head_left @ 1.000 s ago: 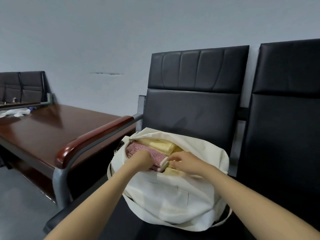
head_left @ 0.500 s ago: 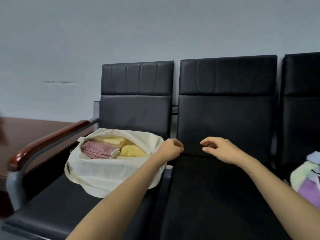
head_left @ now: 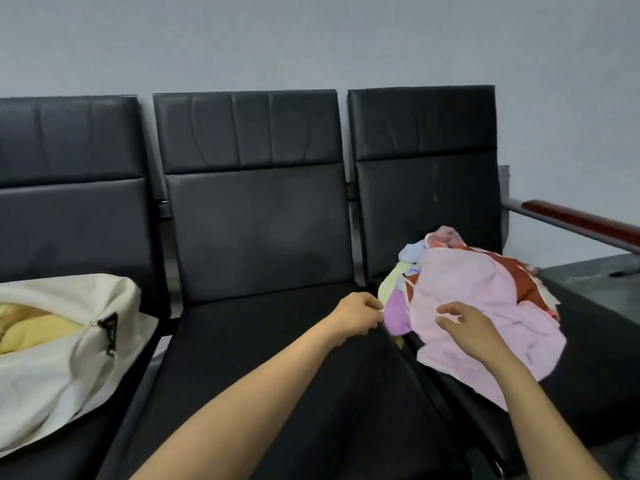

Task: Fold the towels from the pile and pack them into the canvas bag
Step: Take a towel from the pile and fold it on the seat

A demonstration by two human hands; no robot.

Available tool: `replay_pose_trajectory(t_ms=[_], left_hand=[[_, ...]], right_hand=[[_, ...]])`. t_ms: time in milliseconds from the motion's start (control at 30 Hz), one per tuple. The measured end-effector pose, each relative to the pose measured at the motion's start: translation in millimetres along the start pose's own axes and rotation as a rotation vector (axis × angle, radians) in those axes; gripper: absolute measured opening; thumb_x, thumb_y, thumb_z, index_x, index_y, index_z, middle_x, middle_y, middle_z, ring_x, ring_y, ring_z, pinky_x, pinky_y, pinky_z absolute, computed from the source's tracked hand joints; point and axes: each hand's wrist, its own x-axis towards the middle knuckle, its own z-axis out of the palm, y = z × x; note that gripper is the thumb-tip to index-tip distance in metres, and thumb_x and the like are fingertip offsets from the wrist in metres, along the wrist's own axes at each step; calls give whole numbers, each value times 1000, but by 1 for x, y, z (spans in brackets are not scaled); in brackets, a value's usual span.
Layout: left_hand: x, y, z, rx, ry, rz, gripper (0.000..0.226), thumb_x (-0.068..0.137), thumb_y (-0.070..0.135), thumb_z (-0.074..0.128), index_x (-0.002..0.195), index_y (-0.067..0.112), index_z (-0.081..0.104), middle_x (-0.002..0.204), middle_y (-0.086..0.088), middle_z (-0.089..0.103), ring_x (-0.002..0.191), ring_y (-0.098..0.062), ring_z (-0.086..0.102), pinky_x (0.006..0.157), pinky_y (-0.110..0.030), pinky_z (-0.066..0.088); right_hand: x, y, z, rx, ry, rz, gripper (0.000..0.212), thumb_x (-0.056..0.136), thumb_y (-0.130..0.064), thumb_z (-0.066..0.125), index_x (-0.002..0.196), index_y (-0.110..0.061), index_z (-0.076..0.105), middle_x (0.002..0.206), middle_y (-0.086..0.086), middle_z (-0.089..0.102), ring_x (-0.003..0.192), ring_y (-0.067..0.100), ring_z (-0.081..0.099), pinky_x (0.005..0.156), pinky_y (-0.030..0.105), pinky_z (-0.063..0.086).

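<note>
A pile of towels (head_left: pixel 478 282) lies on the right seat, with a pale pink towel (head_left: pixel 467 296) on top and purple, yellow-green, blue and red-patterned ones under it. My right hand (head_left: pixel 464 327) hovers over the pink towel's near edge, fingers spread and relaxed. My left hand (head_left: pixel 356 315) is loosely curled at the pile's left edge, over the middle seat; it holds nothing I can see. The cream canvas bag (head_left: pixel 69 355) sits open on the left seat with a folded yellow towel (head_left: pixel 31 329) inside.
Three joined black padded seats (head_left: pixel 256 341) stand against a grey wall. A wood-topped metal armrest (head_left: pixel 581 221) closes the right end. A grey surface (head_left: pixel 595 289) lies beyond the armrest.
My view swung right from the bag to the towel pile. Both hands left the bag and moved across the middle seat to the pile's edge.
</note>
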Motion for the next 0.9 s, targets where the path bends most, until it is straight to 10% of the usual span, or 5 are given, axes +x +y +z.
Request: replay_pose_trajectory(t_ms=[333,667,800,900], left_hand=[[74,-8,118,77,-109,26,53,92,9,50,144,13,39,145,-7,42,127,-23,46,100,-28,41],[96,-29,152,328,-38,188,62,84,52,64,138,27,47,139,0,43,128,-24,35,107,-38,31],[80,-4,145,-246,-120,294,36,91,46,56,123,29,58,125,10,60,118,-11,53,105,-37,43],[73,21,132,-989,-131,48,31,94,25,53,120,13,61,107,-6,69,96,-22,66,78,-32,56]], right_hand=[[42,90,2,-349,63,132,46,94,-21,56,138,-17,46,134,18,49,121,38,47,101,40,39],[37,69,-7,-215,369,-21,14,98,-19,50,109,-17,58,115,5,48,110,23,44,92,34,39],[28,28,-24,237,434,-198,4,99,-15,50,101,-18,53,98,-5,54,86,5,52,74,14,43],[24,18,-31,430,361,-194,16,99,-10,47,105,-22,56,101,-14,58,92,-1,54,73,10,43]])
